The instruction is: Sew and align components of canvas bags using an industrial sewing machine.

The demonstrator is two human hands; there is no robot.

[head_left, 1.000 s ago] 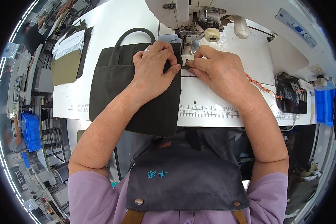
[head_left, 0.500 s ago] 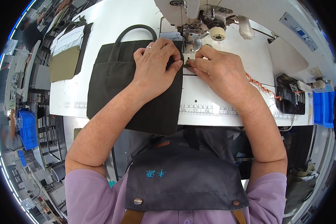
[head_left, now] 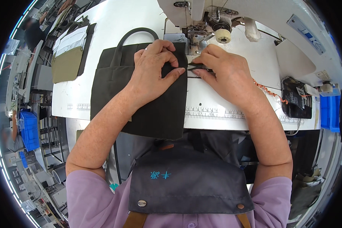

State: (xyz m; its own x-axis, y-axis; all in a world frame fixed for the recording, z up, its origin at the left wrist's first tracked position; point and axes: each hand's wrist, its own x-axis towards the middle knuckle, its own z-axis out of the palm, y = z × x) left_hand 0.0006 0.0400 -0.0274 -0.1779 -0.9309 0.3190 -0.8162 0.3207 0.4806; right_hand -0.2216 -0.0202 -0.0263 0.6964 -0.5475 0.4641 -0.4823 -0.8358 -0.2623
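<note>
A dark olive fabric bag piece with a looped handle lies flat on the white sewing table. My left hand rests on its upper right part, fingers bent, thumb and forefinger at the right edge. My right hand is closed round a small dark tool, seemingly thread snips. The two thin tips are apart and point left at that edge; the rest is hidden in the palm. Just beyond both hands stand the sewing machine's needle and presser foot.
The sewing machine head arches over the far right. Olive and white fabric pieces lie at the table's left. A ruler strip runs along the front edge. A dark pouch and an orange coiled cord are at right.
My left fingers have shifted slightly down and left at the bag's edge. The tool's two tips in my right hand now show apart. The whole view has shifted a little.
</note>
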